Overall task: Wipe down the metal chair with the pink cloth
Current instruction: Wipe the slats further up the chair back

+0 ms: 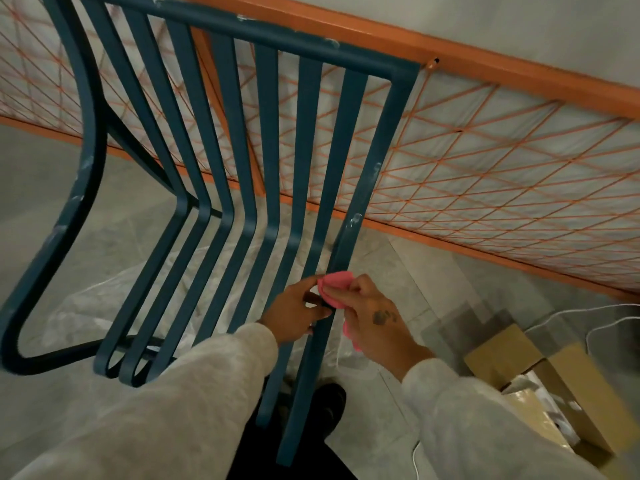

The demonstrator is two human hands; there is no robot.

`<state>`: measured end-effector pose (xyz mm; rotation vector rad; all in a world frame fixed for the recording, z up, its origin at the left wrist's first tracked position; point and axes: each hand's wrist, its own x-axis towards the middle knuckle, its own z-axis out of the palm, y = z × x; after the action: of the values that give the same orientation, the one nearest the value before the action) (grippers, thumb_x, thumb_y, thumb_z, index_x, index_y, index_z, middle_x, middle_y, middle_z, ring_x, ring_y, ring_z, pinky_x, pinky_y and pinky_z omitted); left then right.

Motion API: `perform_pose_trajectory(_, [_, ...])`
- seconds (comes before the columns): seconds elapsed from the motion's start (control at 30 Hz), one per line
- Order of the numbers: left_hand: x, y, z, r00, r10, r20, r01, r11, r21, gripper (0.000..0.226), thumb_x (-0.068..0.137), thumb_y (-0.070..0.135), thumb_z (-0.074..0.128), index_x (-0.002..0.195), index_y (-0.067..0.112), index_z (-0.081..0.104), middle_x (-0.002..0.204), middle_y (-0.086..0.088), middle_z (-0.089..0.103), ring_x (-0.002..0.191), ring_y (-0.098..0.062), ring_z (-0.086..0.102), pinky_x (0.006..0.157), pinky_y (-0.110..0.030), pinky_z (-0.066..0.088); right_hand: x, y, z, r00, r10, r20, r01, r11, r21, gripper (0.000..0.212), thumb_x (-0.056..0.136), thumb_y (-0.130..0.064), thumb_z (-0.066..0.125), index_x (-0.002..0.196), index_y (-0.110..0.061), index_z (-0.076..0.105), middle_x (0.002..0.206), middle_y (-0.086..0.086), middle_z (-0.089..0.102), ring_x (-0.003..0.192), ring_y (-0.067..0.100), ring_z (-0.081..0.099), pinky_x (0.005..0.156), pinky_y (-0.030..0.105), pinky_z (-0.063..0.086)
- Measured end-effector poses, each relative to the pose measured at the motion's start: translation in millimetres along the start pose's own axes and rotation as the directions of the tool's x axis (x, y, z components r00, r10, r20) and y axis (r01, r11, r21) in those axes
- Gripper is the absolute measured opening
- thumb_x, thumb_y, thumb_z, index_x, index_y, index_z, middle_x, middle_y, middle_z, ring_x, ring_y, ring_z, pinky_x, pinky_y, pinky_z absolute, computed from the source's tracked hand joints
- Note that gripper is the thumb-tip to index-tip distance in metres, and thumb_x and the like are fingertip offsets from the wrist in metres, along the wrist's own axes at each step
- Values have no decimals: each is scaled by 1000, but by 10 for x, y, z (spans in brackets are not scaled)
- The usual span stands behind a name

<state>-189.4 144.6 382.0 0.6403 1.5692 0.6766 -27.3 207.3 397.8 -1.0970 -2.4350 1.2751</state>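
Most of the pink cloth (pixel 335 285) lies hidden under the right hand's (pixel 372 317) fingers (pixel 360 289). Only a fold above them and a strip below the palm show. The metal chair's (pixel 277 32) outermost slat vanishes behind both sets of fingertips, so whether the left hand (pixel 294 311) grips slat or cloth cannot be told. Below the fingers, a sleeve (pixel 194 393) covers the slat ends and a dark shoe (pixel 330 407) is half hidden.

Blue slatted metal chair (pixel 221 140), bunched pink cloth (pixel 335 289) against slat
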Motion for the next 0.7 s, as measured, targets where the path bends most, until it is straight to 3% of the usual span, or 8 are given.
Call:
perform_pose_trajectory(0.07, [-11,-2,-6,1000,-9,-3,9,1000,-14,54,88,15,66,131,41,48,116,-1,62,105,-20,62,78,-33,58,104,68,-127,1000,-1,6,1,995,-97,37,93,-5,59,125,-24,62,113,-15,50,95,-2,56,86,13,51])
perform_pose_trajectory(0.17, [7,-13,-15,999,-33,6,33,999,-35,58,87,16,67,133,44,45,118,-2,60,107,-25,62,88,-45,58,314,144,-304,982,18,-188,-48,987,-156,43,93,-3,56,129,-27,59,122,-11,50,100,12,60,84,30,58])
perform_pose_trajectory(0.23, [17,-7,-23,999,-43,13,43,998,-47,59,87,15,67,134,44,45,118,-4,61,107,-25,63,87,-46,58,368,87,-255,974,-5,-227,-41,979,-199,46,94,-1,55,132,-25,55,124,-4,52,98,19,62,85,35,59])
perform_pose_trajectory(0.3, [21,4,-23,999,-45,14,46,998,-53,58,87,14,67,133,42,46,117,-2,61,105,-22,63,82,-38,59,302,35,-94,984,34,-175,-63,985,-163,36,98,-12,53,129,-31,55,122,-12,54,101,6,57,94,31,54])
perform_pose_trajectory(0.37, [10,9,-6,1000,-30,3,30,999,-31,48,88,14,66,127,37,52,115,-1,62,106,-19,62,76,-31,57,146,-5,60,998,14,-62,-21,994,-110,30,99,-23,49,124,-37,57,119,-14,57,102,1,54,93,21,49])
perform_pose_trajectory(0.47, [-13,6,14,999,-35,-15,35,999,-12,37,90,14,64,123,27,56,114,-3,65,105,-20,62,77,-29,56,111,-44,-61,997,29,69,-20,992,-128,36,96,-17,48,125,-34,63,116,-16,48,98,0,46,86,6,41])
perform_pose_trajectory(0.6, [-28,17,27,996,-78,-34,78,997,-12,39,90,15,62,128,17,53,114,-10,68,102,-23,65,83,-33,55,368,14,-269,995,92,30,-79,952,-295,53,94,-1,55,138,-30,53,124,5,48,105,25,56,90,34,57])
perform_pose_trajectory(0.7, [-23,-4,30,995,-95,-35,94,995,-17,42,90,17,63,131,15,54,115,-9,68,101,-21,66,87,-31,54,366,-93,-177,993,117,-12,-116,958,-264,51,96,-3,53,141,-27,49,129,8,46,110,27,56,100,35,51])
